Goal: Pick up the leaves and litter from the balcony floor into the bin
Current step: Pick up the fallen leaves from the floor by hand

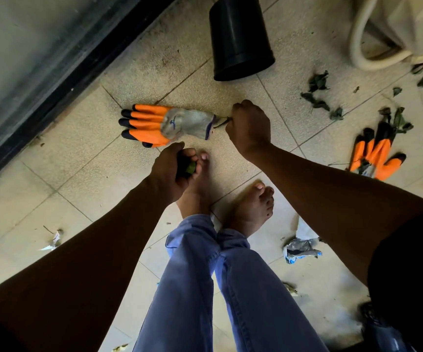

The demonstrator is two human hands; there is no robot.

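— Gripping anything, those hands?
— Yes. The left hand (171,167), at centre frame above the bare feet, curls round a green leaf (190,167). The right hand (249,128) pinches a leaf stem (222,121) at the cuff of the orange glove (164,124) on the floor.
— And the bin?
— The black bin (239,36) stands at top centre. Loose leaves (318,95) lie scattered at the upper right, beside another glove (378,156); crumpled litter (302,247) lies lower right.
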